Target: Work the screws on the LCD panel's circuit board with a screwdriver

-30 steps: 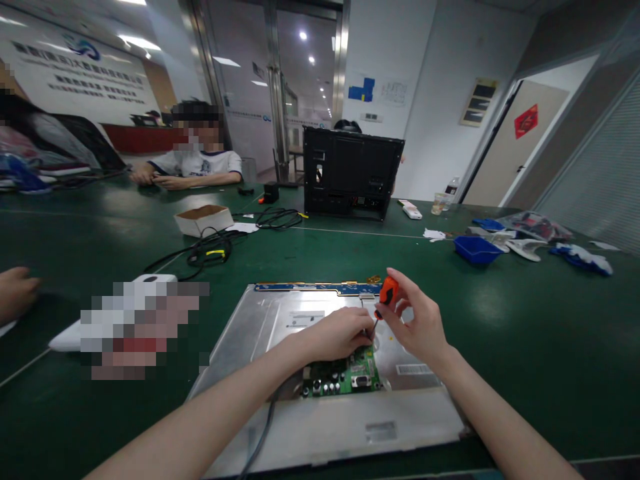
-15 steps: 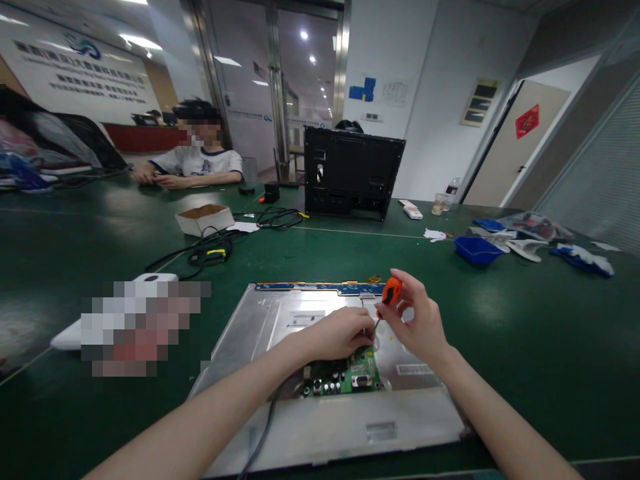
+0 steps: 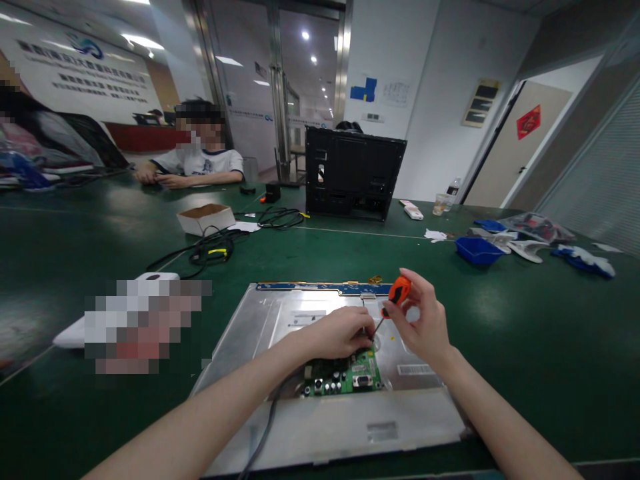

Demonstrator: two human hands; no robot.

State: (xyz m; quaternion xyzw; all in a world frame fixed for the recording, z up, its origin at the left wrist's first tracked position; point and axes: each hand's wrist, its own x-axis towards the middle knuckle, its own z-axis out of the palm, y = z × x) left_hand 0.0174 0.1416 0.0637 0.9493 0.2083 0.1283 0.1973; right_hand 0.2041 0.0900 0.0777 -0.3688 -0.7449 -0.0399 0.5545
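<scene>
My right hand [image 3: 423,320] grips an orange-and-black screwdriver [image 3: 399,293] by its handle. The shaft slants down to the left, its tip near the upper edge of a green circuit board [image 3: 365,373]. My left hand [image 3: 350,331] is closed over that edge, fingertips pinched at the screwdriver tip; whatever is between them is hidden. Under both hands lies a flat silver metal display panel [image 3: 280,303]. A narrow blue circuit strip [image 3: 310,288] runs along its far edge. A dark cable [image 3: 265,427] passes over the panel's near part, below my left forearm.
A black monitor housing [image 3: 355,173] stands behind the panel on the green table [image 3: 525,347]. Cables [image 3: 213,248] and an open box [image 3: 206,219] lie left, a blue tray [image 3: 479,250] and gloves [image 3: 585,259] right. Across the table sits another person [image 3: 205,160].
The screwdriver handle has tilted further to the right, and my right hand has shifted slightly right with it. My left hand stays in place.
</scene>
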